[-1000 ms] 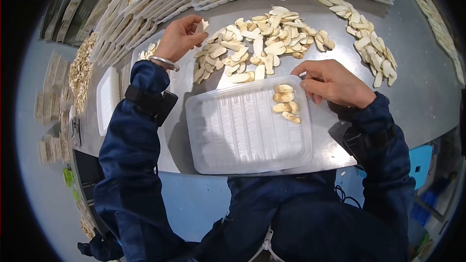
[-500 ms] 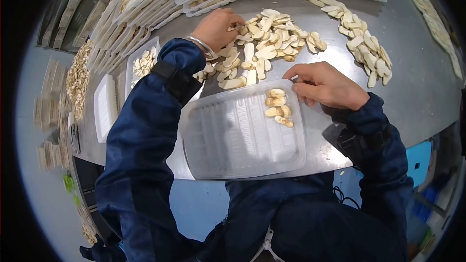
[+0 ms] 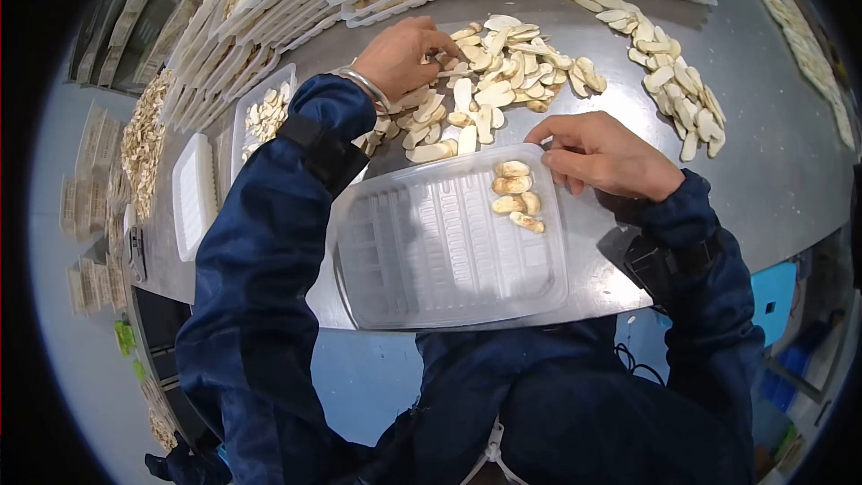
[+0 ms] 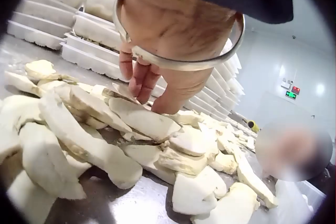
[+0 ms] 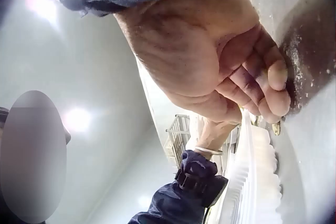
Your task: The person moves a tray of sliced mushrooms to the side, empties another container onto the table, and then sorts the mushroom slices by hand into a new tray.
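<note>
Mushroom slices (image 3: pixel 496 94) lie heaped beyond the translucent plastic tray (image 3: pixel 404 260), whose corner my right hand (image 3: pixel 615 157) pinches. I cannot tell whether my left hand (image 3: pixel 400 58), fingers at the heap, grips a slice; I'd lift one by its edges to avoid snapping it.

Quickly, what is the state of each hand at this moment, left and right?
Left hand: fingers down at the pile of pale slices; whether it pinches one cannot be told.
Right hand: closed, pinching the plastic tray at its corner.
</note>
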A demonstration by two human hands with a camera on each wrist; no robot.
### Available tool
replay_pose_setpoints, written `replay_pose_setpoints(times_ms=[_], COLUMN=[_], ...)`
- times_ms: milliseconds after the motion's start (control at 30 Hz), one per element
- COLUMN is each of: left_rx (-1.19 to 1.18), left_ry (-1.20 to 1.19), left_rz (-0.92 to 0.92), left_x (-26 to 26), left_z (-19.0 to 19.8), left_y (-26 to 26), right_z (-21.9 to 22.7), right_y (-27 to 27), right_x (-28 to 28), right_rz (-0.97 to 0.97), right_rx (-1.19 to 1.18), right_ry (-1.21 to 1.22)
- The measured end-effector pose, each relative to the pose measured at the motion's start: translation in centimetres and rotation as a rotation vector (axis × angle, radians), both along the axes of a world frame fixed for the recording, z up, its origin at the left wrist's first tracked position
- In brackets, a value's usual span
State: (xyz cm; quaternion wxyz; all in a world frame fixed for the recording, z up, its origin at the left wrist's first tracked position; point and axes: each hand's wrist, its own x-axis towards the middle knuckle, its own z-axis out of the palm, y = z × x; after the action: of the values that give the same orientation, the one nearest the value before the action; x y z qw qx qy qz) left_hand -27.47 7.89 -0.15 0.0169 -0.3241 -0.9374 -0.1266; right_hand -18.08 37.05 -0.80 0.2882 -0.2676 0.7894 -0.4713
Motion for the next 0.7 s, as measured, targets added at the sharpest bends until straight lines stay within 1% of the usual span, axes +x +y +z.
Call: replay_pose_setpoints(times_ms=[100, 200, 300, 400, 500, 600, 700], left_rx=[-0.097, -0.017, -0.121, -0.146, -0.062, -0.087, -0.062], left_ry=[-0.046, -0.011, -0.027, -0.093, -0.122, -0.208, -0.181], left_rz=[0.024, -0.032, 0.003, 0.029, 0.042, 0.043, -0.01], left_x=[-0.1, -0.2, -0.6, -0.6, -0.4, -0.1, -0.5], left_z=[0.4, 0.0, 0.2, 0.4, 0.6, 1.1, 0.7], left_y=[0.2, 0.1, 0.1, 0.2, 0.3, 0.3, 0.0], right_z=[-0.5, -0.6, -0.5, -0.5, -0.5, -0.4, -0.4], right_y=[-0.1, 0.0, -0.1, 0.0, 0.0, -0.1, -0.1], right_x=[0.1, 0.0, 0.0, -0.1, 0.0, 0.0, -0.1], right_rz=[-0.012, -0.013, -0.002, 0.002, -0.003, -0.008, -0.011], right_rx=[-0.033, -0.03, -0.027, -0.024, -0.025, -0.018, -0.014], right_ry=[0.059, 0.064, 0.079, 0.087, 0.078, 0.063, 0.048])
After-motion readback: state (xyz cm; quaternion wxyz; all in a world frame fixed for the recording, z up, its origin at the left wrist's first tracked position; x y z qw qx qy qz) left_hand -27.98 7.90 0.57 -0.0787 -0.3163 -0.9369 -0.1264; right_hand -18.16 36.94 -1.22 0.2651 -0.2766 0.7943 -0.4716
